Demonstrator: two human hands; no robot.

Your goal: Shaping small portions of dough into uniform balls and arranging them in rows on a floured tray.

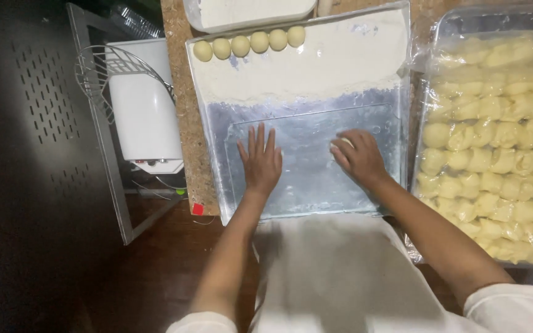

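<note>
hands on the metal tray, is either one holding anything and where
The right hand is cupped over a small dough piece, pressing it from above against the metal tray. The left hand lies flat on the tray; whether dough is under it cannot be told.

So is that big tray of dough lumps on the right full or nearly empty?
Full. The clear tray is packed with pale dough pieces in close rows, almost no bare bottom showing.

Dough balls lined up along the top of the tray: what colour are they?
Pale yellow, all six dough balls, against white flour. Head view shows them best.
</note>
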